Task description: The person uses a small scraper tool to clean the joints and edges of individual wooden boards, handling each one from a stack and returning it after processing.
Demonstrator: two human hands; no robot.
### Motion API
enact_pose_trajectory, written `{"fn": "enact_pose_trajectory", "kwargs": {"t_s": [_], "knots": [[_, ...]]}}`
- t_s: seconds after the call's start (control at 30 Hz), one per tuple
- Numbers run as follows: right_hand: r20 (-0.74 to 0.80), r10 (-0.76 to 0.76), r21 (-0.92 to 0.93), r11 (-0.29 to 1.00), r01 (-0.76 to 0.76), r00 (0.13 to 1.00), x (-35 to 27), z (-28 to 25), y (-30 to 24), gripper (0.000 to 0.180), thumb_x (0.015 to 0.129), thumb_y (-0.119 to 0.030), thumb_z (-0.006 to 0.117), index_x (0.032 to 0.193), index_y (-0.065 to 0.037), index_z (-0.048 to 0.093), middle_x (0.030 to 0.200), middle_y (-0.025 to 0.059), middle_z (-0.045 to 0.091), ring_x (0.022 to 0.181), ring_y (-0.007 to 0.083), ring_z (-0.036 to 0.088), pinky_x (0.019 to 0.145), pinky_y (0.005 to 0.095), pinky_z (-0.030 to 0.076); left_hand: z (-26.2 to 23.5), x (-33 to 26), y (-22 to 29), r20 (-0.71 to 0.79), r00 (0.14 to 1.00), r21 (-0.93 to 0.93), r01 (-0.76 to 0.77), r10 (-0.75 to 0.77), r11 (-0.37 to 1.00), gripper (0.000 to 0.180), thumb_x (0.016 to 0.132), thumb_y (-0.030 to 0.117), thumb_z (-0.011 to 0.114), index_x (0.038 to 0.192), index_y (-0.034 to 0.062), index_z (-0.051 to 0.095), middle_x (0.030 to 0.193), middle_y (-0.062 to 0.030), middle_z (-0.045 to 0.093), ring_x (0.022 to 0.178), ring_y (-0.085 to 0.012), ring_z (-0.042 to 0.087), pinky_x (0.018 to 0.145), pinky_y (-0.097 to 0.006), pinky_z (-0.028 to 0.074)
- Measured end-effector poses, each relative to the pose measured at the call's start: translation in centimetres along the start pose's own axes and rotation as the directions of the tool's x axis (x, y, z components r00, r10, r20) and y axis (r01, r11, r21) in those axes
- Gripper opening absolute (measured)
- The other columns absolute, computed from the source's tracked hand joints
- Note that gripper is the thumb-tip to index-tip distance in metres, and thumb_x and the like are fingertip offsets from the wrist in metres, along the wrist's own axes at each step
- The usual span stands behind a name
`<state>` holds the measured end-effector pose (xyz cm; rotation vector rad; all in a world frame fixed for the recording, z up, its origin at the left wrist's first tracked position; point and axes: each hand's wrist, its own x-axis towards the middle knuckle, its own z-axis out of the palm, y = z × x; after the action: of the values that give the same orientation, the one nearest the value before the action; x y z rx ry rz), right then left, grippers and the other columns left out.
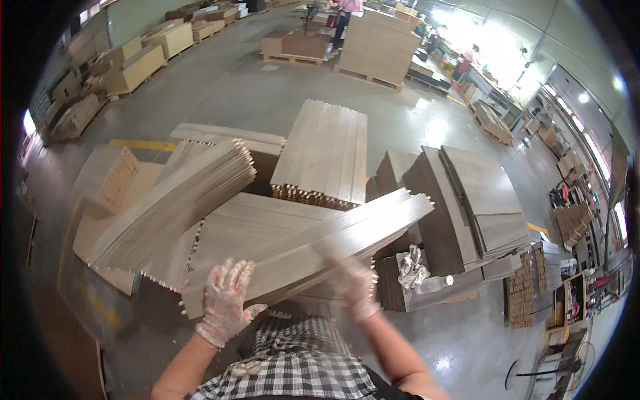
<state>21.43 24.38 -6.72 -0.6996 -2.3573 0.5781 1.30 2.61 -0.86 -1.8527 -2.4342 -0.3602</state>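
A stack of long, grey wood-grain boards [313, 250] lies slantwise in front of me, rising to the right. My left hand [227, 303], in a white glove with pink spots, rests on its near left end with the fingers stretched out and the thumb apart. Over the near edge, further right, my gloved right hand [357, 287] is smeared by motion. A greyish blur shows at its fingertips; whether it is something held cannot be made out. Beneath the slanted boards are wider grey boards [247, 223].
A fanned board stack [180, 200] leans at left; another stack [323, 147] stands beyond. Large panels [480, 193] stand at right, near a clear bottle [433, 285] and crumpled shiny wrapping [413, 268]. A fan [567, 365] is at lower right. People work far off.
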Motion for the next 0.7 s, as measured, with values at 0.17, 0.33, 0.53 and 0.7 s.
{"fn": "enact_pose_trajectory", "kwargs": {"t_s": [0.17,0.33,0.53,0.7], "knots": [[-0.185,0.510,-0.028,0.852,-0.523,0.840,3.8,-6.2,3.8,0.031,0.094,-0.010,0.053,0.123,-0.001,0.060,0.109,0.0125,0.068,0.090,0.0148,0.064,0.080,0.0307,0.052,-1.3,-5.0,-4.6,-0.072,0.984,0.009,0.161,-0.160,0.987,0.083,0.069,0.049,0.071,0.134,0.0033,0.045,0.131,-0.0150,0.050,0.127,-0.0357,0.040,0.108,-0.049,0.027],[0.082,-0.208,-0.098,0.972,0.215,0.975,-4.3,7.1,-6.8,0.041,0.083,-0.001,0.052,0.123,-0.004,0.060,0.101,0.0174,0.068,0.079,0.0262,0.068,0.066,0.0349,0.053,-0.3,-6.4,-5.8,-0.064,0.983,-0.165,0.159,-0.171,0.973,0.080,0.070,0.039,0.073,0.135,0.0038,0.043,0.131,-0.0143,0.050,0.123,-0.0343,0.044,0.105,-0.046,0.032],[-0.100,0.203,0.252,0.952,-0.173,0.974,0.1,3.5,-9.1,0.042,0.081,0.005,0.048,0.122,0.003,0.059,0.103,0.0164,0.068,0.091,0.0192,0.066,0.078,0.0294,0.055,-0.3,-10.6,-9.2,-0.191,0.927,-0.516,0.185,-0.323,0.836,0.089,0.071,0.033,0.080,0.141,0.0018,0.034,0.121,-0.0153,0.054,0.115,-0.0294,0.052,0.094,-0.040,0.046],[0.269,-0.236,0.039,0.971,0.235,0.934,-4.5,11.5,-17.5,0.064,0.074,0.006,0.056,0.136,-0.009,0.049,0.093,0.0046,0.069,0.061,0.0110,0.059,0.059,0.0280,0.053,1.5,-10.9,-10.0,-0.196,0.919,-0.667,0.130,-0.341,0.734,0.094,0.070,0.036,0.081,0.143,0.0023,0.031,0.117,-0.0154,0.057,0.107,-0.0279,0.058,0.095,-0.039,0.045]]}}
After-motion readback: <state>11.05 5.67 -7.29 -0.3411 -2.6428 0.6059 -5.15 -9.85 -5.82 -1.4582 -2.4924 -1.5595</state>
